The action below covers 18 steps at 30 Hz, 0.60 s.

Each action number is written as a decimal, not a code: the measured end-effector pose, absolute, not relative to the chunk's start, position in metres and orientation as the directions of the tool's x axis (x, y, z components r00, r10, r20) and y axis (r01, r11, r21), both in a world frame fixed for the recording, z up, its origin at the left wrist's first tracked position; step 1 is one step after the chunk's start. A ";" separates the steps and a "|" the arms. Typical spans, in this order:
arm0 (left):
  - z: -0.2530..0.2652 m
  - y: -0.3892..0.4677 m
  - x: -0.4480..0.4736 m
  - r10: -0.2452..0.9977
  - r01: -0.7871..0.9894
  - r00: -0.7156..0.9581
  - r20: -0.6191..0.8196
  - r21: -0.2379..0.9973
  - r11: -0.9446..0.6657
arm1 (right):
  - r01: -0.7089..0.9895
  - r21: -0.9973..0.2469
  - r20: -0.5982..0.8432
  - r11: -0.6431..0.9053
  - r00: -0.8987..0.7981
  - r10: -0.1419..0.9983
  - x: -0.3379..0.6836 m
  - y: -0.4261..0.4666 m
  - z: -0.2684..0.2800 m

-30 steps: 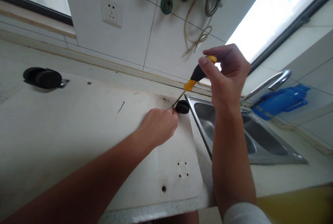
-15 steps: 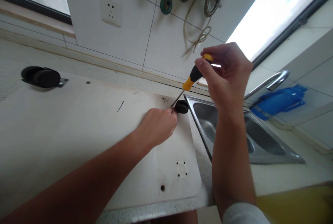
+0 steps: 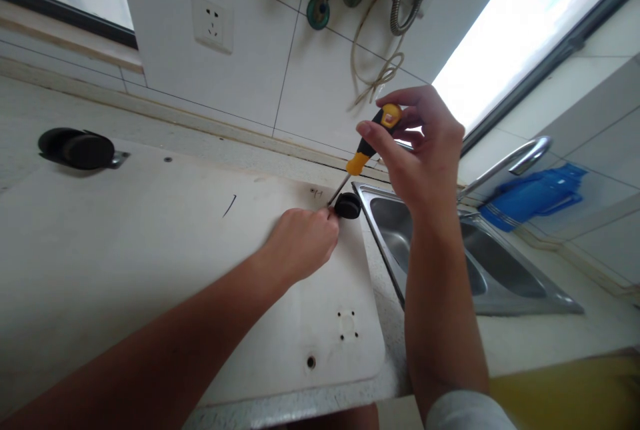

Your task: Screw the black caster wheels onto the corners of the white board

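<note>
My right hand (image 3: 425,143) grips a yellow-and-black screwdriver (image 3: 367,144) by its handle, thumb on one side and fingers on the other. The shaft slants down to the left, its tip beside a small black caster (image 3: 347,205) near the far right corner of a white board (image 3: 260,330). My left hand (image 3: 307,240) lies on the board with curled fingers closed at the caster's base, right by the tip. Those fingers hide the caster's mount and any screw there. A second black caster (image 3: 80,149) with a metal plate is at the board's far left.
Right of the board is a steel double sink (image 3: 400,217) with a curved faucet (image 3: 530,153) and a blue jug-like container (image 3: 535,197). A tiled wall with a socket (image 3: 213,23), pipe valves and a hanging cord rises behind. Screw holes (image 3: 347,325) mark the near right corner.
My right hand has turned and shifted slightly left with the screwdriver, so more of the handle's yellow end shows. My left hand stays in place at the caster.
</note>
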<state>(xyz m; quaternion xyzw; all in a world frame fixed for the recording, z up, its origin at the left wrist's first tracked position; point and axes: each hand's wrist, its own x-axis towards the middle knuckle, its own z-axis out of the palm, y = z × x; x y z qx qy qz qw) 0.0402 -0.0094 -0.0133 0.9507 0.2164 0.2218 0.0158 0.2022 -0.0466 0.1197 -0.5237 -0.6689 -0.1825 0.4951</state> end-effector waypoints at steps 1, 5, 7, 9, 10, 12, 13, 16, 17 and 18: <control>-0.013 -0.009 0.040 0.420 0.406 0.807 0.415 0.127 -0.905 | 0.889 -0.258 0.861 0.378 0.034 0.508 0.200 -0.046 0.119; -0.013 -0.009 0.039 0.433 0.414 0.807 0.402 0.138 -0.900 | 0.849 -0.264 0.851 0.458 -0.018 0.524 0.197 -0.045 0.116; -0.013 -0.009 0.039 0.436 0.415 0.808 0.397 0.141 -0.899 | 0.796 -0.283 0.850 0.536 -0.051 0.524 0.200 -0.045 0.114; -0.013 -0.009 0.039 0.431 0.410 0.810 0.397 0.141 -0.901 | 0.756 -0.290 0.862 0.587 -0.060 0.503 0.204 -0.041 0.109; -0.013 -0.009 0.039 0.427 0.407 0.811 0.399 0.140 -0.903 | 0.749 -0.278 0.879 0.602 -0.054 0.473 0.206 -0.038 0.106; -0.013 -0.009 0.040 0.421 0.401 0.814 0.401 0.138 -0.906 | 0.763 -0.239 0.925 0.600 -0.009 0.380 0.209 -0.031 0.100; -0.013 -0.009 0.040 0.421 0.401 0.813 0.402 0.137 -0.906 | 0.780 -0.220 0.944 0.586 0.020 0.329 0.209 -0.028 0.097; -0.013 -0.009 0.040 0.419 0.400 0.813 0.405 0.135 -0.907 | 0.816 -0.205 0.961 0.541 0.064 0.268 0.209 -0.025 0.094; -0.013 -0.009 0.040 0.419 0.400 0.811 0.408 0.135 -0.906 | 0.810 -0.219 0.954 0.544 0.062 0.292 0.208 -0.026 0.095; -0.013 -0.009 0.040 0.419 0.400 0.810 0.410 0.134 -0.907 | 0.787 -0.241 0.942 0.568 0.047 0.333 0.207 -0.027 0.097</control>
